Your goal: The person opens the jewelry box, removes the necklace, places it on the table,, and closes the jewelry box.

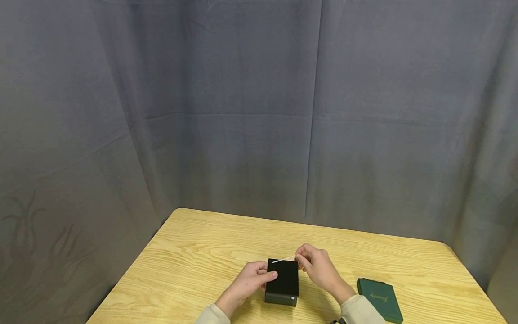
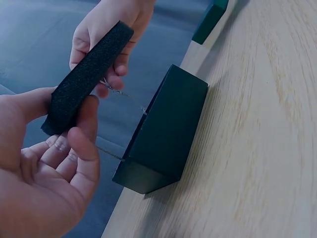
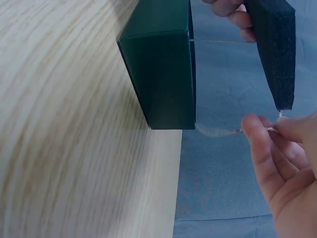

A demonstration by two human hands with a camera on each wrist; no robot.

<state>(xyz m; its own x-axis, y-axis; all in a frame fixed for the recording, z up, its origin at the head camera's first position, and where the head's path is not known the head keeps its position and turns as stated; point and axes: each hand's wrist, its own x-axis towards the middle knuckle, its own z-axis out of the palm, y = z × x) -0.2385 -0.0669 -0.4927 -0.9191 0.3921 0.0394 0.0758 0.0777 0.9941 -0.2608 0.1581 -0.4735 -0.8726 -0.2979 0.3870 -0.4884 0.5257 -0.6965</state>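
My left hand [image 1: 250, 281] grips a black foam pad [image 1: 284, 281] by its left side, thumb on top. Beneath the pad, a dark green box [image 1: 281, 299] stands on the table; its open top faces the pad. With thumb and fingertips, my right hand [image 1: 321, 268] pinches a thin chain [image 1: 284, 259] at the pad's far right corner. A strand of this chain crosses the pad's top. In the left wrist view, another strand [image 2: 110, 152] hangs between the pad and the box. The box's inside is hidden.
A flat green lid [image 1: 380, 299] with gold lettering lies on the wooden table [image 1: 194, 261], right of my right hand. Grey curtains [image 1: 243, 112] hang behind the table and along its left side.
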